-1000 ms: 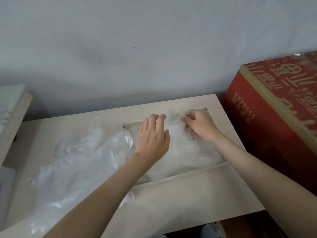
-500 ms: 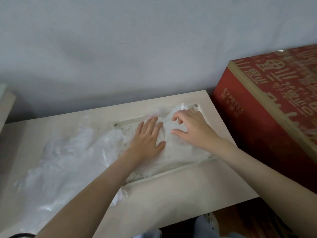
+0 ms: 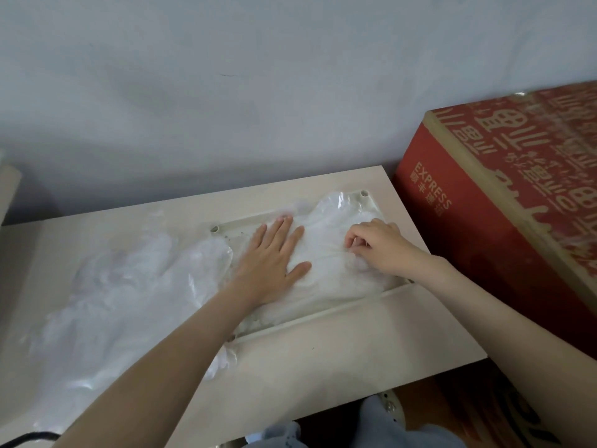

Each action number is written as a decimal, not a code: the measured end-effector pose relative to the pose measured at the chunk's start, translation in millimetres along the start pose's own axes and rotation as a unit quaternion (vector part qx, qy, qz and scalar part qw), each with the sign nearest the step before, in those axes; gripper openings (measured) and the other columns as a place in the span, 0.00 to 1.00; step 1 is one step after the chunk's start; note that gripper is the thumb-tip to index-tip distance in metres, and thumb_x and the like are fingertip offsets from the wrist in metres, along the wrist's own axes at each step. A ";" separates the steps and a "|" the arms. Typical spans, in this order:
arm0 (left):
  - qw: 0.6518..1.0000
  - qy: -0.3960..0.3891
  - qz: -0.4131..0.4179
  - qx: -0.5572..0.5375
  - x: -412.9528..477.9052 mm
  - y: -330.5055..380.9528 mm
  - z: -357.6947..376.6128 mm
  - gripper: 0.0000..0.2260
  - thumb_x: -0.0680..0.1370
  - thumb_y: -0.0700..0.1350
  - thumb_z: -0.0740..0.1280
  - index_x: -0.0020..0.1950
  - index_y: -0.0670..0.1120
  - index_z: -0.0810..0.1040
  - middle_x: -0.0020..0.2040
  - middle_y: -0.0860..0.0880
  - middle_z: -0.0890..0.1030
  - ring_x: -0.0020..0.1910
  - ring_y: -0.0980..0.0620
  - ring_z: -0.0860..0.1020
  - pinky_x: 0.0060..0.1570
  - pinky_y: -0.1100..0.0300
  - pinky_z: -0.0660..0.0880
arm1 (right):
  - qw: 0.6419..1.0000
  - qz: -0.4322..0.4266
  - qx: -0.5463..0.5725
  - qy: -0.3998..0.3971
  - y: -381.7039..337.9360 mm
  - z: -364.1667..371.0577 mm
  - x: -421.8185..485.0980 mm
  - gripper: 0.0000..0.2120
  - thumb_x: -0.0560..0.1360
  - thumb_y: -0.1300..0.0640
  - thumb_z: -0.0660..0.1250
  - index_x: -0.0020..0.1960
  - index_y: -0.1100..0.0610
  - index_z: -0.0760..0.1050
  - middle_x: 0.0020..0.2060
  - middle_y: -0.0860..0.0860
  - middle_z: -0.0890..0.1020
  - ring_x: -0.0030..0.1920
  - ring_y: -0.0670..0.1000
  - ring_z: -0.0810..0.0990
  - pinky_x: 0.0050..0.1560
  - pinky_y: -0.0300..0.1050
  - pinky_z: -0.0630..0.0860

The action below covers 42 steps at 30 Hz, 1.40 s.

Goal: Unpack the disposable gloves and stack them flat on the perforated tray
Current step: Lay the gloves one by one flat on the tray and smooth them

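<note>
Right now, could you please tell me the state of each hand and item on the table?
left hand: flat, pressing on the stacked gloves
right hand: fingers curled, pinching the stacked gloves
stacked gloves: wrinkled, lying in the perforated tray
perforated tray: flat on the table, mostly covered
loose gloves: heaped on the table, left of tray

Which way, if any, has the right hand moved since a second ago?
Yes: the right hand has drawn back toward the person, away from the far right corner post.
</note>
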<state>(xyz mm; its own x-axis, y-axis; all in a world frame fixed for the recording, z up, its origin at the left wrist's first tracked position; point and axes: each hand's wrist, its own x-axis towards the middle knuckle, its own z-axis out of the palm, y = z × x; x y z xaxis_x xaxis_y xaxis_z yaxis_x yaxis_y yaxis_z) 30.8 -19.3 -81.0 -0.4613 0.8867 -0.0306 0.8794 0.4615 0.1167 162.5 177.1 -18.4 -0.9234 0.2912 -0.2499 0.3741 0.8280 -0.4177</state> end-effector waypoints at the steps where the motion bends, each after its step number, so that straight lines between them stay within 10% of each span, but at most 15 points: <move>1: 1.000 0.001 -0.001 0.002 -0.3 0.2 0.2 0.37 0.74 0.66 0.36 0.79 0.49 0.48 0.79 0.46 0.46 0.78 0.50 0.43 0.75 0.52 0.39 | 1.000 0.000 0.014 -0.012 0.9 -2.5 -1.1 0.08 0.78 0.62 0.60 0.46 0.50 0.73 0.39 0.45 0.77 0.53 0.47 0.68 0.57 0.45 0.59; 17: 1.000 0.005 0.008 -0.001 -0.2 -0.3 1.0 0.37 0.75 0.67 0.37 0.79 0.48 0.51 0.79 0.46 0.47 0.78 0.50 0.45 0.75 0.51 0.40 | 0.995 0.051 0.030 -0.085 -0.9 -17.0 -5.4 0.08 0.76 0.56 0.67 0.54 0.48 0.77 0.39 0.44 0.72 0.46 0.44 0.66 0.57 0.40 0.60; 23: 1.000 0.017 0.012 0.000 -0.9 -2.2 0.1 0.39 0.75 0.68 0.34 0.79 0.47 0.53 0.79 0.45 0.51 0.78 0.50 0.48 0.75 0.51 0.42 | 0.997 0.075 0.034 0.004 15.0 -30.2 -0.7 0.04 0.76 0.53 0.66 0.50 0.47 0.76 0.39 0.43 0.76 0.49 0.48 0.74 0.57 0.45 0.64; 27: 1.000 0.011 0.010 0.000 -0.4 -0.9 1.3 0.38 0.75 0.68 0.36 0.79 0.48 0.52 0.79 0.46 0.50 0.78 0.50 0.46 0.75 0.51 0.41 | 0.996 -0.001 0.050 0.072 -7.1 -21.4 2.0 0.14 0.74 0.49 0.70 0.57 0.49 0.74 0.45 0.43 0.74 0.51 0.45 0.69 0.59 0.47 0.61; 31: 1.000 -0.001 0.012 -0.011 0.3 0.3 -1.7 0.42 0.72 0.70 0.31 0.79 0.48 0.51 0.79 0.46 0.48 0.78 0.50 0.45 0.75 0.51 0.40 | 0.985 -0.164 0.053 -0.028 -45.5 10.0 -3.2 0.09 0.77 0.51 0.67 0.56 0.50 0.77 0.46 0.46 0.78 0.52 0.46 0.69 0.59 0.44 0.60; 42: 1.000 0.004 0.009 -0.004 1.8 -0.5 0.9 0.38 0.74 0.67 0.39 0.78 0.48 0.54 0.79 0.46 0.51 0.78 0.50 0.47 0.75 0.50 0.42 | 0.962 -0.131 -0.231 -0.066 -17.1 3.6 -32.1 0.11 0.79 0.53 0.55 0.45 0.55 0.73 0.37 0.47 0.72 0.45 0.49 0.67 0.48 0.43 0.54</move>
<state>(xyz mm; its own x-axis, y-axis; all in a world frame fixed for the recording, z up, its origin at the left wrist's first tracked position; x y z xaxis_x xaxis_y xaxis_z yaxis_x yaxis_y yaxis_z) 29.7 -18.0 -82.1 -0.4470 0.8943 -0.0209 0.8863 0.4459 0.1250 186.1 151.9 -6.5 -0.9506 0.0047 -0.3105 0.0236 0.9981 -0.0569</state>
